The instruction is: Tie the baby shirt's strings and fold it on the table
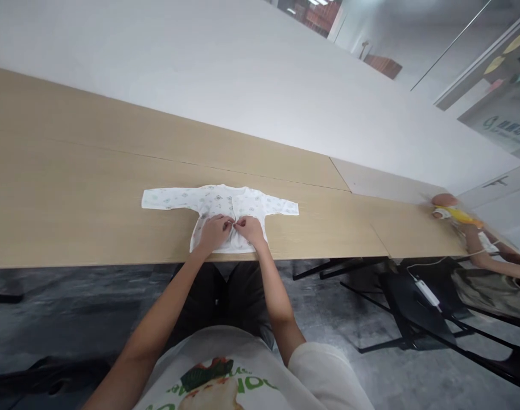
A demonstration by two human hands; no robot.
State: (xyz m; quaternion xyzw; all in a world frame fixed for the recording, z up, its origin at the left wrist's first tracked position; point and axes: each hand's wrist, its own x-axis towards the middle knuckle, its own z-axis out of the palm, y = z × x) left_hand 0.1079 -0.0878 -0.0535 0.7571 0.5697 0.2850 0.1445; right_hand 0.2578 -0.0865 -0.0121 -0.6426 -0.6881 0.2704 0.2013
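Note:
A small white long-sleeved baby shirt (219, 197) with a faint print lies spread on the wooden table, both sleeves stretched out sideways. Its hem is close to the table's front edge. My left hand (217, 230) rests on the lower front, thumb and fingertips pinching the fabric at the middle opening. Close beside it, my right hand (248, 228) pinches the cloth at the same spot from the other side. The fingertips of both hands nearly meet there. Whatever small fastening may be between them is too small to make out.
The long wooden table (72, 171) runs along a white wall (178, 68). At the far right, another person's arms (477, 250) are by a doll (452, 209) in yellow. Black folding chairs (413, 307) stand below, one bearing a white power strip (427, 293).

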